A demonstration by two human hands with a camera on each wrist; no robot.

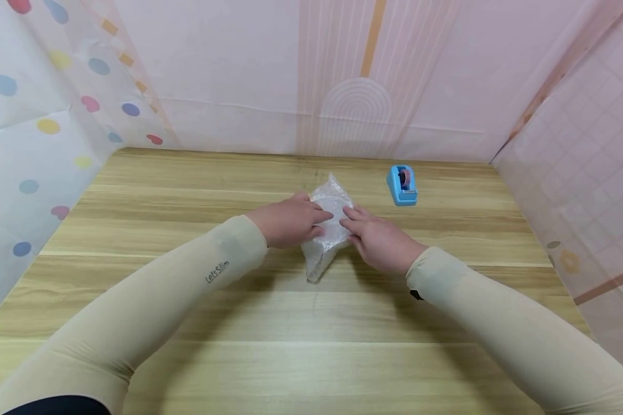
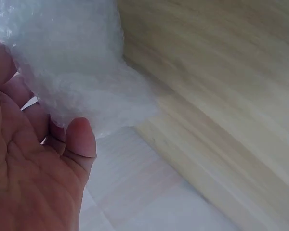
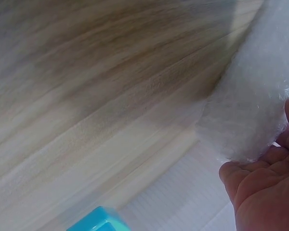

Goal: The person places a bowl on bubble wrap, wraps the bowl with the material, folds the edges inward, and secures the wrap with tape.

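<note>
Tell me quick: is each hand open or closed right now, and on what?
Left hand: open, resting on the bubble-wrapped bundle.
Right hand: open, touching the same bundle from the other side.

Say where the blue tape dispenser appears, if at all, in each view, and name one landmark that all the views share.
Head: the blue tape dispenser is right of center, toward the back of the wood-grain tabletop.
Left wrist: not in this picture.
Right wrist: at the bottom edge, left of center, partly cut off.
Shared landmark: the bubble-wrap bundle.
</note>
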